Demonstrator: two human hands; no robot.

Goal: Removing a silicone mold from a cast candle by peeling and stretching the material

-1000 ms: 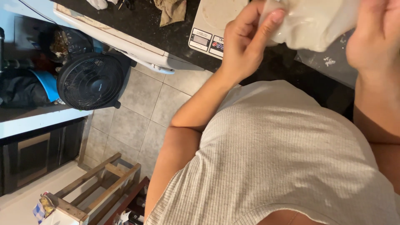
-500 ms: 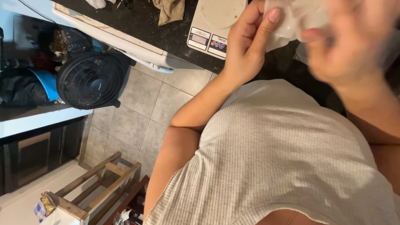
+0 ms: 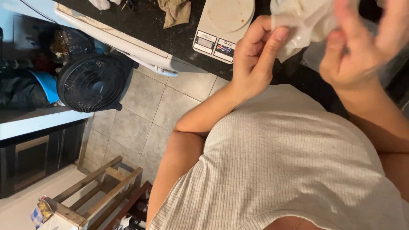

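Head view, looking steeply down over the person's grey ribbed top.

Hidden or unclear: the right hand [image 3: 362, 47] is motion-blurred; its fingers curl near the crumpled white plastic bag [image 3: 304, 21], but I cannot tell whether they grip it. The bag's top runs off the upper frame edge, and its contents cannot be made out. The torso covers the near counter edge below the hands.

Left hand [image 3: 255, 59]: fingers and thumb pinched on the bag's lower left corner, held above the black speckled countertop [image 3: 149, 25]. The two hands are close together, with the bag between them.

Edges and room: the white flat kitchen scale [image 3: 223, 25] lies just left of the left hand, near the counter's front edge; its round platter carries faint brownish smears. A crumpled tan cloth [image 3: 177, 12] lies farther left, cut off at the top. Below the counter, grey floor tiles lie open between the black round floor fan [image 3: 91, 83] and the person's left arm. A wooden slatted rack [image 3: 100, 189] stands at lower left.
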